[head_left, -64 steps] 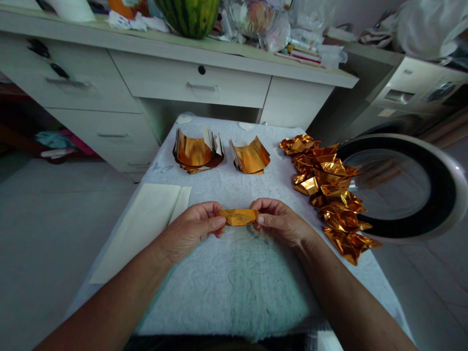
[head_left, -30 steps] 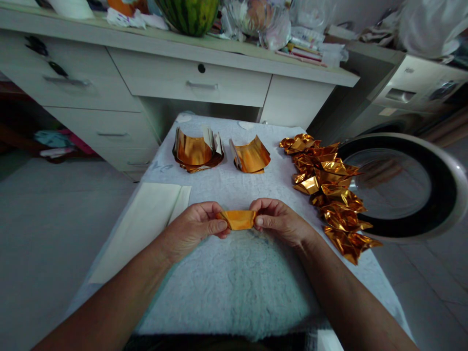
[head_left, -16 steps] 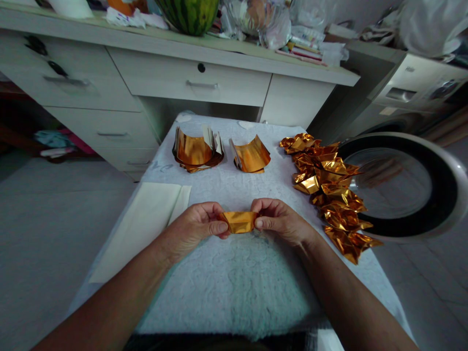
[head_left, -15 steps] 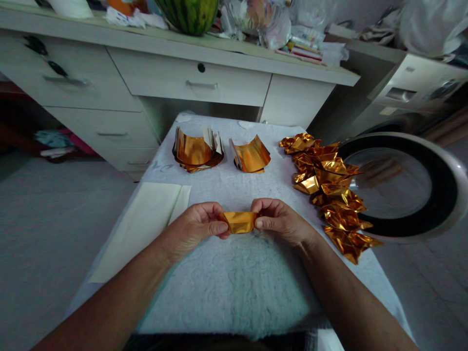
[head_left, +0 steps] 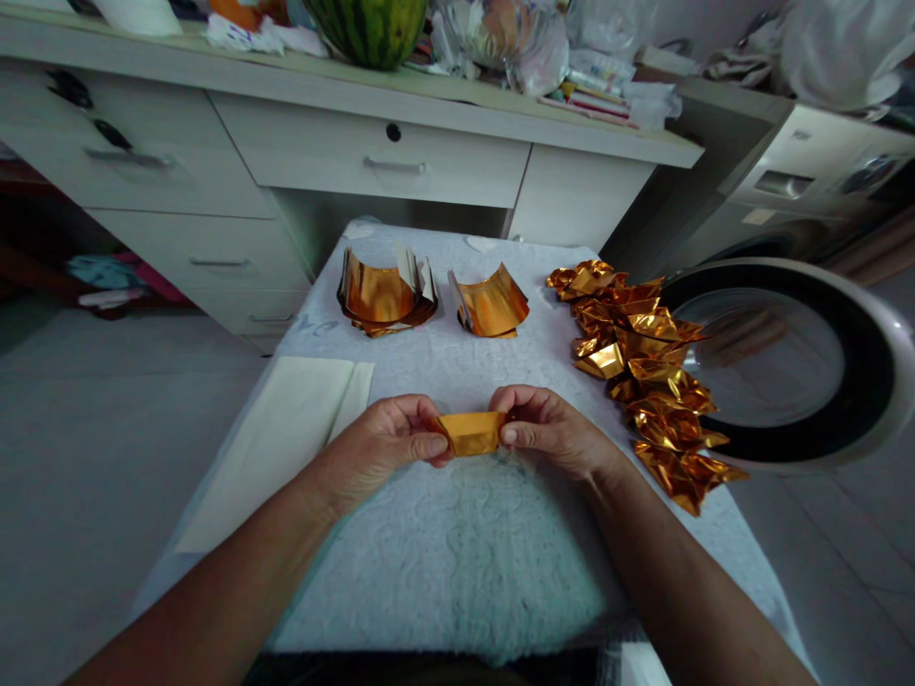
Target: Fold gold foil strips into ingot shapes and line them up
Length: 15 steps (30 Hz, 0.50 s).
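Note:
A small folded piece of gold foil paper point(head_left: 472, 433) is held level between both hands, above the cloth-covered table point(head_left: 443, 553). My left hand point(head_left: 396, 433) pinches its left end between thumb and fingers. At the opposite end my right hand point(head_left: 543, 429) grips it the same way. Beyond the hands lie two stacks of curved gold foil sheets, a thicker left stack point(head_left: 378, 293) and a thinner right stack point(head_left: 495, 303). Folded gold foil pieces point(head_left: 647, 372) overlap in a long row on the right side.
Pale sheets of paper point(head_left: 275, 429) lie by the left forearm. Behind the table runs a white drawer cabinet point(head_left: 386, 157) with a watermelon point(head_left: 364, 29) and plastic bags on top. A washing machine's open round door point(head_left: 876, 372) stands close to the table's right edge.
The right hand and the foil's right end have shifted very slightly to the right. Both hands keep their pinch, and the stacks and the row lie unchanged.

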{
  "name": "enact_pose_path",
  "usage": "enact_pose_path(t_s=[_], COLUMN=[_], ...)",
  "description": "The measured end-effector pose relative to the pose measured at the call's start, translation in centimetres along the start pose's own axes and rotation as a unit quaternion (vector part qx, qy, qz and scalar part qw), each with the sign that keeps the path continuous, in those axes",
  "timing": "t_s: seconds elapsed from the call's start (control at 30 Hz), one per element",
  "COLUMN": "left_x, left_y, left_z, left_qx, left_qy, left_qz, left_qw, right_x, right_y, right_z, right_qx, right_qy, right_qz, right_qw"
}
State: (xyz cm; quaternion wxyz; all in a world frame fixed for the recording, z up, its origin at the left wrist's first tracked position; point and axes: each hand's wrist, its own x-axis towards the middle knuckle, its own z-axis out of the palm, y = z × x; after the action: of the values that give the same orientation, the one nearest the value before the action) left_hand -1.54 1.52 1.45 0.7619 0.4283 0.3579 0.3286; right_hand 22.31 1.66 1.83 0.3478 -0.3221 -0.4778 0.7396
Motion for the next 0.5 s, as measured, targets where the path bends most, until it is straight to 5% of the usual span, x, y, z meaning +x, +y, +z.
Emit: enact_pose_path(t_s=[0.5], left_x=[0.11], left_y=[-0.17], left_z=[0.01], left_qx=[0.014], left_qy=[-0.012], left_qz=[-0.002], left_qw=[1.000], right_x=[0.05], right_y=[0.11], right_z=[0.01], right_qx=[-0.006], right_qy=[-0.013], right_qz=[-0.018], right_qw=[1.000])
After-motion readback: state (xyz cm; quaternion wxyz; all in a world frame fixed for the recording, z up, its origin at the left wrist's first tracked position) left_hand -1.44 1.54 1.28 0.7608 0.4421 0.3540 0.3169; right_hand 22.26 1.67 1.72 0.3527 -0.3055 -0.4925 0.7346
